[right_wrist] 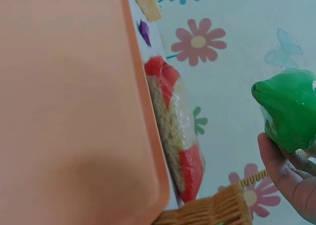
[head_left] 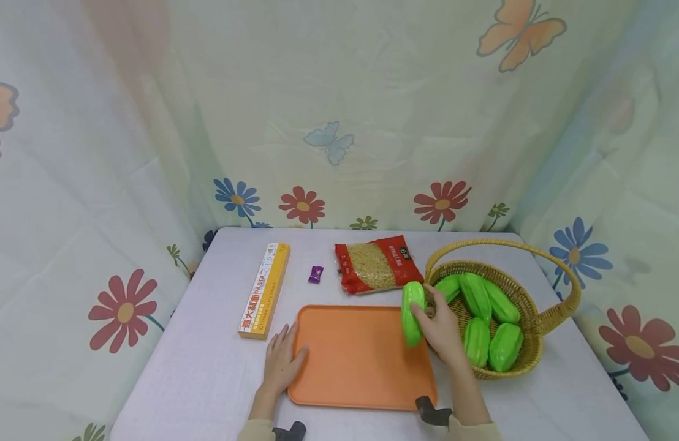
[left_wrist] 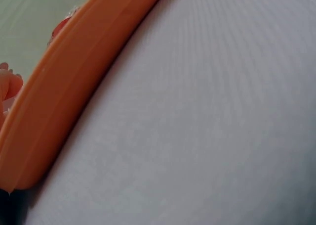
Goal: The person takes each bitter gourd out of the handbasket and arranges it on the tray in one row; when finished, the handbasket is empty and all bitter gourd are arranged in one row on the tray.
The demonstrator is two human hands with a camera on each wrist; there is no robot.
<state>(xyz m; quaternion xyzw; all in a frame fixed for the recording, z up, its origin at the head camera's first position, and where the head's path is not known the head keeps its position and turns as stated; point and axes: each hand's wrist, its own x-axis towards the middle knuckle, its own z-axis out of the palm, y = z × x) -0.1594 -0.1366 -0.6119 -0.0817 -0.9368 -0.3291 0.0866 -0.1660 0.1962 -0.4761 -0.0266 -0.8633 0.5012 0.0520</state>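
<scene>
My right hand (head_left: 443,324) pinches a glossy green ridged fruit (head_left: 413,313) between thumb and fingers, above the right side of the orange tray (head_left: 361,361). In the right wrist view the fruit (right_wrist: 289,109) shows a tapered tip, with fingers (right_wrist: 276,160) against its lower side. At the tray's left edge rests my left hand (head_left: 281,361), fingers extended. The left wrist view shows only a bit of that hand (left_wrist: 9,86) beyond the tray wall (left_wrist: 64,86). Several similar green fruits (head_left: 475,297) lie in a wicker basket (head_left: 529,361) right of the tray.
Behind the tray lies a red bag of pasta (head_left: 372,264), with a small purple wrapped candy (head_left: 315,274) to its left. A yellow and white pasta box (head_left: 265,291) lies further left. The basket's tall handle (head_left: 565,309) arches over it. Flowered curtains (head_left: 339,92) enclose the table.
</scene>
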